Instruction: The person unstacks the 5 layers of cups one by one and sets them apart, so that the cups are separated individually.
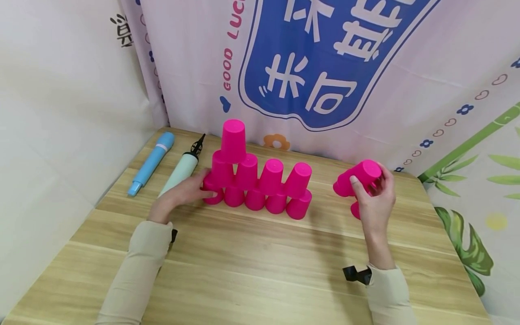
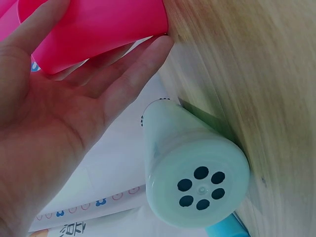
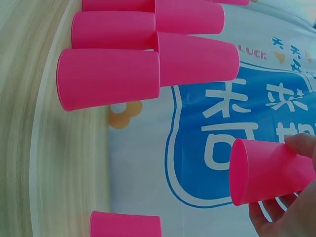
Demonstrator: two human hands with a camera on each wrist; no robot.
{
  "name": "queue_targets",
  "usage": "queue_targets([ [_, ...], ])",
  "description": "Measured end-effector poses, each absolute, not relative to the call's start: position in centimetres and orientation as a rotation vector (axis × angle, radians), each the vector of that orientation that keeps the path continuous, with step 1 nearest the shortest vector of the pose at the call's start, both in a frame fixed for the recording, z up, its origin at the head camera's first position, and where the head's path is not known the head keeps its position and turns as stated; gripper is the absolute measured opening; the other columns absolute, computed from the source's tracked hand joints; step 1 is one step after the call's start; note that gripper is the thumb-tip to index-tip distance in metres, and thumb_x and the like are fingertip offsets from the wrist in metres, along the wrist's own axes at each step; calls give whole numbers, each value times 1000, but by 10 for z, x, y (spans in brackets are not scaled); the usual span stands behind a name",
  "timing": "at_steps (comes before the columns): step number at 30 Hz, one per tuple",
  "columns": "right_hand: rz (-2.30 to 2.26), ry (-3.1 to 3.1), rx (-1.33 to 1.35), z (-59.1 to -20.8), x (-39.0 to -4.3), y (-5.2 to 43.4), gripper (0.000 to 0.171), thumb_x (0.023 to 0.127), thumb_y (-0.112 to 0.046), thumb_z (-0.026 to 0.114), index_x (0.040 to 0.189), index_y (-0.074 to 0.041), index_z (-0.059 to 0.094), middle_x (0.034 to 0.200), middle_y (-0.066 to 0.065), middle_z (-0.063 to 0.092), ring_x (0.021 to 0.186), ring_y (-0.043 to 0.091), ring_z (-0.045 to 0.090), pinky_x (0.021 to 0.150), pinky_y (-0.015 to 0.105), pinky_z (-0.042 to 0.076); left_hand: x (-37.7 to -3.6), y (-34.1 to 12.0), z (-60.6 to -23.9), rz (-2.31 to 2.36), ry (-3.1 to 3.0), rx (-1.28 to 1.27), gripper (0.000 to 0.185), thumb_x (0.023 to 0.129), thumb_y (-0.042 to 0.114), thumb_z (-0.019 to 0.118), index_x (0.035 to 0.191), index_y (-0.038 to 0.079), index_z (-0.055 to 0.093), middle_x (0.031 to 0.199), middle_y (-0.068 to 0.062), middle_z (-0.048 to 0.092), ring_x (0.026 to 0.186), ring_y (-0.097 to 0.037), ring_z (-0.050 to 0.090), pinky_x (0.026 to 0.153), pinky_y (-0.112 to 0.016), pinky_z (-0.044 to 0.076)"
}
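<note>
Inspection note: 2 hands in contact with pink cups, 10 stacked, 1 held tilted

We find a stack point(image 1: 246, 174) of pink cups, mouths down, on the wooden bench point(image 1: 252, 266): 5 in the bottom row, 4 in the second, and 1 on top towards the left end.

The left hand point(image 1: 188, 187) is at the stack's left end. It grips the bottom row's end cup point(image 1: 218, 192) between thumb and fingers; in the left wrist view we note those fingers extended along the cup's side.

The right hand point(image 1: 378, 198) is well apart from the stack, to its right. It grasps a tilted cup point(image 1: 359, 169), thumb on one side and fingers on the other, with the mouth facing the stack and downward. We see this cup raised above the bench. Below it is a further cup point(image 3: 126, 225), mouth down on the bench, apart from the stack; the right hand partly hides it in the head view.

Near the left hand lies a mint-green pump point(image 1: 180, 170) with a black nozzle, and beyond it a blue cylinder point(image 1: 152, 162). We record a printed cloth point(image 1: 195, 90) behind the bench.
</note>
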State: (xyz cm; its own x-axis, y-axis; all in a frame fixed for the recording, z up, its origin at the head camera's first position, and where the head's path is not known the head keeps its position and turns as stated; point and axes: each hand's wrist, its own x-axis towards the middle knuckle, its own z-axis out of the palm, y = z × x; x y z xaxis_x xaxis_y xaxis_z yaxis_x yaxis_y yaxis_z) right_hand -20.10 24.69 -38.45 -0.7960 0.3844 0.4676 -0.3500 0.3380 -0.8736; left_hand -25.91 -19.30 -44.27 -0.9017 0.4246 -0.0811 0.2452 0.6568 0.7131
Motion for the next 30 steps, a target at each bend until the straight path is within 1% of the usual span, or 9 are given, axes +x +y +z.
queue_targets([
  [8, 1520, -1972, -30, -387, -200, 249, 59, 84, -14, 75, 136, -16, 48, 125, 4, 58, 111, 18, 55, 93, 28, 48, -259, -193, -442, 1080, 2636, 542, 64, 92, 21, 66, 140, -3, 31, 125, -20, 55, 106, -31, 56, 96, -50, 44],
  [18, 1526, -1975, -36, -392, -200, 250, 58, 84, -13, 74, 136, -17, 48, 125, 4, 58, 110, 19, 55, 91, 26, 50, -259, -193, -442, 1074, 2636, 528, 64, 92, 23, 66, 140, -3, 31, 123, -20, 56, 103, -30, 57, 94, -49, 45],
  [30, 1534, -1960, -51, -394, -200, 250, 57, 84, -12, 74, 135, -16, 49, 124, 6, 58, 109, 20, 55, 90, 25, 49, -259, -193, -443, 1079, 2634, 529, 67, 92, 22, 66, 142, -2, 28, 124, -21, 56, 105, -31, 57, 95, -49, 45],
])
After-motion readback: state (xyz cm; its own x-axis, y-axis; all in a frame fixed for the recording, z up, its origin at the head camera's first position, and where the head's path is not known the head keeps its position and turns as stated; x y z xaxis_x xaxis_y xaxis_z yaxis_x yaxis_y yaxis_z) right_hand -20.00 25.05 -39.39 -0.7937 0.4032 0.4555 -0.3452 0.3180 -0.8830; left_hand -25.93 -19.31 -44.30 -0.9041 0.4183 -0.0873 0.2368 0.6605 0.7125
